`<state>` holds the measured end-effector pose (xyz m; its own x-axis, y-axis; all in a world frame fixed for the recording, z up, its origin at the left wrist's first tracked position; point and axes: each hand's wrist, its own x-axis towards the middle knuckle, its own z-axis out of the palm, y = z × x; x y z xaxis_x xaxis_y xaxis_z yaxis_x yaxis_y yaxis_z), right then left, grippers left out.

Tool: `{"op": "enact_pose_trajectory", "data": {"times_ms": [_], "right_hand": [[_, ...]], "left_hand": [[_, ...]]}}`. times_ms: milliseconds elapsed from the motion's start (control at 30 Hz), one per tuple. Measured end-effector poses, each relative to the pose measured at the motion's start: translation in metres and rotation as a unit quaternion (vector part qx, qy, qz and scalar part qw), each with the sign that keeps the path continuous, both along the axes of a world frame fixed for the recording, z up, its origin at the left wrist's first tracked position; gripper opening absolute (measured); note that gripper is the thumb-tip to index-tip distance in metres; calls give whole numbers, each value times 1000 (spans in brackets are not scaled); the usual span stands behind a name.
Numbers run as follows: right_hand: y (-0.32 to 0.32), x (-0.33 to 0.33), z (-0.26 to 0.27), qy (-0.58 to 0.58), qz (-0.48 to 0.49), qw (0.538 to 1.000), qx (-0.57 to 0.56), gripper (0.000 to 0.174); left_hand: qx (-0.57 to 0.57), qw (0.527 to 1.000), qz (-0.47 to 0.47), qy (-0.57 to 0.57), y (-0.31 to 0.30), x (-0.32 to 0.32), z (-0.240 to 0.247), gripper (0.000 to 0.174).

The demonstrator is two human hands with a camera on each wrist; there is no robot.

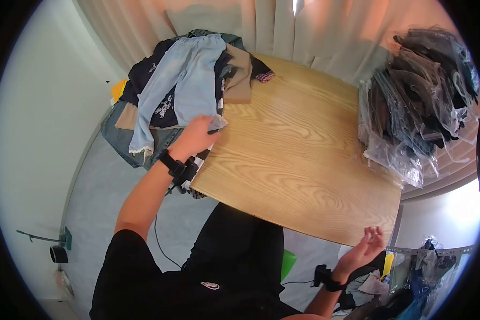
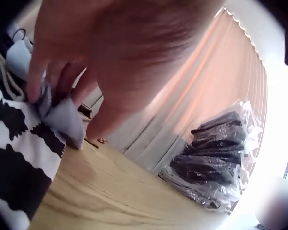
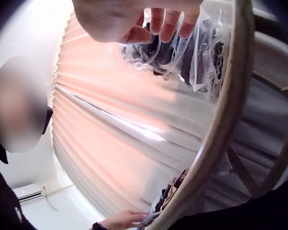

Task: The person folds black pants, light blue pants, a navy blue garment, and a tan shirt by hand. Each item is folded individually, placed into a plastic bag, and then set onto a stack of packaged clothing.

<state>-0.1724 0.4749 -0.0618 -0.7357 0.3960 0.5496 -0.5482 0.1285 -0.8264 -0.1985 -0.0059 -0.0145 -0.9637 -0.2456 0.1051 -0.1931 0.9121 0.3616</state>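
Observation:
At the head view's left, light blue jeans [image 1: 184,69] lie on top of a pile of clothes, one leg reaching down to a frayed hem. My left hand [image 1: 196,136] is at the lower end of the other leg. In the left wrist view, the fingers of my left hand [image 2: 81,81] pinch a fold of grey-blue cloth [image 2: 66,120], close over a black-and-white patterned garment [image 2: 19,158]. My right hand [image 1: 364,250] hovers by the table's front right corner, holding nothing, fingers loosely bent.
The wooden table [image 1: 298,144] spans the middle. Plastic-bagged clothes [image 1: 416,96] are heaped at its right end. Under the pile, dark blue jeans [image 1: 120,138] hang over the left edge. A rack with bagged garments [image 1: 426,272] stands at the lower right. Curtains [image 1: 325,37] hang behind.

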Motion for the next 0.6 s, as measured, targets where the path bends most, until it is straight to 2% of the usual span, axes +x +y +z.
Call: {"op": "enact_pose_trajectory", "data": {"times_ms": [67, 100, 167, 200, 233, 300, 400, 467, 500, 533, 567, 600], "right_hand": [[-20, 10, -3, -53, -15, 997, -46, 27], [-22, 10, -9, -53, -13, 997, -48, 27], [-27, 13, -25, -39, 68, 995, -67, 20], [-43, 16, -12, -80, 64, 993, -54, 16], [-48, 16, -8, -81, 66, 993, -54, 16], [-53, 14, -3, -124, 195, 973, -1, 15], [-65, 8, 13, -179, 273, 945, 5, 16], [-76, 5, 29, -236, 341, 910, 0, 17], [-82, -1, 36, -242, 341, 908, 4, 17], [-89, -7, 43, -261, 386, 881, 79, 18], [-98, -14, 52, -280, 427, 846, 151, 18], [-112, -23, 68, -226, 447, 827, 256, 20]], "left_hand": [[113, 988, 53, 92, 5, -1, 14, 39], [111, 988, 55, 92, 10, 1, 21, 39], [148, 970, 41, 187, 24, 9, 34, 34], [194, 960, 42, 197, 34, 13, 36, 25], [193, 960, 43, 196, 39, 18, 37, 25], [415, 892, -39, 175, 48, 30, 37, 17], [530, 831, -159, 49, 64, 64, 70, 11], [537, 777, -329, -26, 70, 83, 86, 7], [558, 726, -392, -88, 74, 93, 87, 7], [563, 672, -462, -136, 76, 100, 88, 7], [560, 636, -480, -225, 74, 106, 96, 7], [545, 645, -482, -236, 69, 112, 97, 9]]}}
